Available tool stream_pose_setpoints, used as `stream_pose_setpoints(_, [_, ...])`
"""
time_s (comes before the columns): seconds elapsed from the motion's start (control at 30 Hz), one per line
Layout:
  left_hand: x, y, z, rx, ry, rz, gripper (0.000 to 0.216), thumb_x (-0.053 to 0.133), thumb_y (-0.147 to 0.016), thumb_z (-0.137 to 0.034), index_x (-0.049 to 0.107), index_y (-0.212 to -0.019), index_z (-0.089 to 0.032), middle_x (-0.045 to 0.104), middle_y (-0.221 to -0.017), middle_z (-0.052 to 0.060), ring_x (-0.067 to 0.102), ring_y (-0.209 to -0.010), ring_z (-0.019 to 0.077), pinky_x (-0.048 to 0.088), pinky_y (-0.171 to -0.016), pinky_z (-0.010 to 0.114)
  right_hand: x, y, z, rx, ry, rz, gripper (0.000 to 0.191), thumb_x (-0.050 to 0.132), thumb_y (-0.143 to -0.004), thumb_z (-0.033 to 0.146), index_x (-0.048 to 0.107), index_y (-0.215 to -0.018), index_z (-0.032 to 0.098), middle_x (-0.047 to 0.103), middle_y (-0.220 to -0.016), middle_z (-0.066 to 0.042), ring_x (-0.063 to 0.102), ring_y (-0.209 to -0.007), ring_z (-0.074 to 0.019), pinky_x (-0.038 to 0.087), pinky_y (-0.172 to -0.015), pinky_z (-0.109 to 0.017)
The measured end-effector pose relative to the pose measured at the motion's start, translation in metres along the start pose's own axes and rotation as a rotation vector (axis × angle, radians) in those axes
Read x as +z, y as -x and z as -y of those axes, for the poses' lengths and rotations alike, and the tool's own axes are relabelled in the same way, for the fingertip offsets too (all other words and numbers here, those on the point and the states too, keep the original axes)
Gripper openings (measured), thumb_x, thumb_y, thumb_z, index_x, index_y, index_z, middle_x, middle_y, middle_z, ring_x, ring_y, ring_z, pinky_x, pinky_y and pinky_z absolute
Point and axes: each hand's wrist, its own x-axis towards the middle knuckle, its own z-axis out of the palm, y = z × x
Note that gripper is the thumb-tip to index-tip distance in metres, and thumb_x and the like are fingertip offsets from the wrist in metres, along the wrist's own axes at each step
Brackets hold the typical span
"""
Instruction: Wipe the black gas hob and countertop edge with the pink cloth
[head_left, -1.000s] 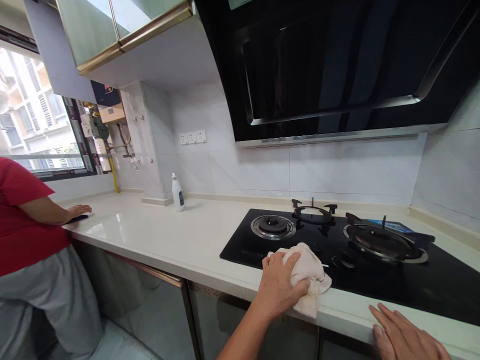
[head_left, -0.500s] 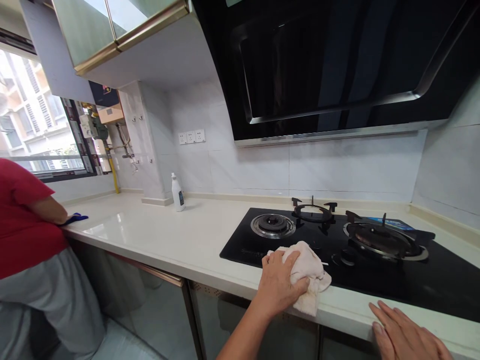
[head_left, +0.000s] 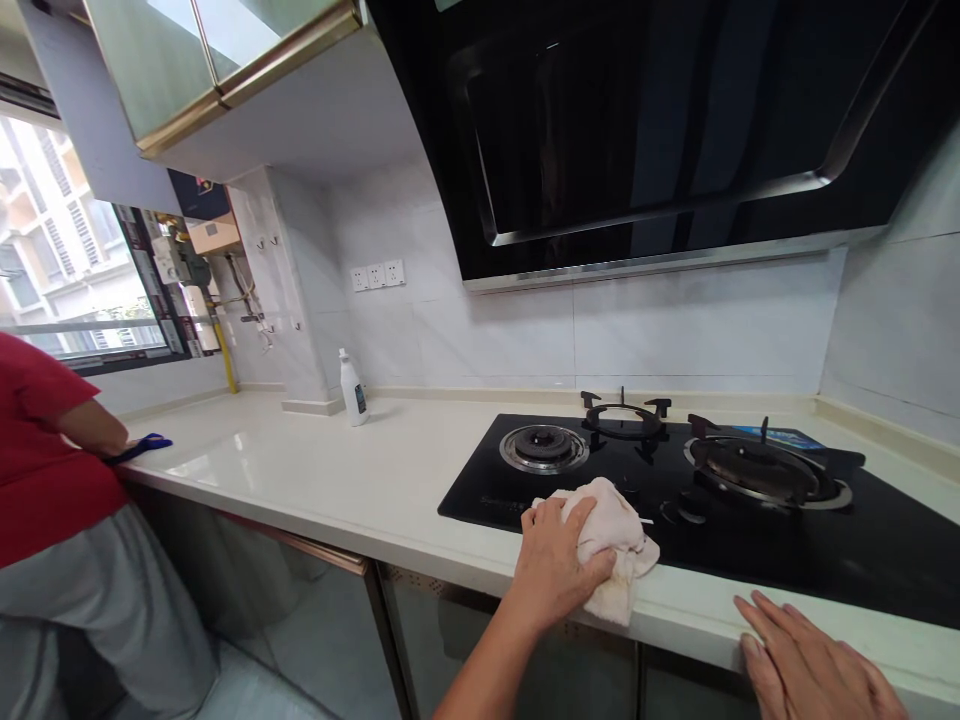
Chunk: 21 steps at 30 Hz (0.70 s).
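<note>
My left hand (head_left: 559, 565) presses down on a crumpled pale pink cloth (head_left: 616, 535), gripping it at the front edge of a black glass gas hob (head_left: 772, 550). The cloth overlaps the hob and the cream countertop (head_left: 315, 470), and part of it hangs over the counter's front edge. My right hand (head_left: 814, 665) rests flat with fingers apart on that edge, holding nothing. The hob has a left burner (head_left: 544, 449) and a right burner (head_left: 765, 472) with pan supports.
A white bottle (head_left: 354, 390) stands on the countertop by the wall. Above the hob hangs a black range hood (head_left: 637, 130). At left, a person in a red shirt (head_left: 45, 450) holds a blue item (head_left: 140, 449) at the counter. Cabinets run below.
The whole view has shifted slightly as my head moved. My hands and the cloth stay nearly in place. The other person's hand has drawn back from the counter, and a blue item now shows.
</note>
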Motion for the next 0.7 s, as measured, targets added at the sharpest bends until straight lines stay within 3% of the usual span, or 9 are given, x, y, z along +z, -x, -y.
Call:
stream_pose_setpoints(0.3, [-0.001,0.000,0.000,-0.001,-0.009,-0.009,0.064,0.068,-0.089,-0.045,0.046,-0.148,-0.033,0.056,-0.138,0.008,0.049,-0.127,0.0304,0.039,-0.106,0.049,-0.006,-0.008,0.004,-0.029,0.000,-0.078,0.039,0.044,-0.097,0.031,0.060,-0.130,0.017,0.072,-0.120,-0.013,0.066,-0.107,-0.0340,0.045,-0.091,-0.052])
stream_pose_setpoints(0.7, [-0.002,-0.001,-0.001,-0.012,-0.005,0.011,0.066,0.069,-0.088,-0.044,0.046,-0.149,-0.031,0.055,-0.140,0.009,0.050,-0.127,0.0313,0.039,-0.106,0.050,-0.011,-0.014,0.008,-0.048,0.005,-0.081,0.037,0.044,-0.097,0.029,0.061,-0.127,0.015,0.072,-0.118,-0.015,0.066,-0.105,-0.0342,0.046,-0.089,-0.051])
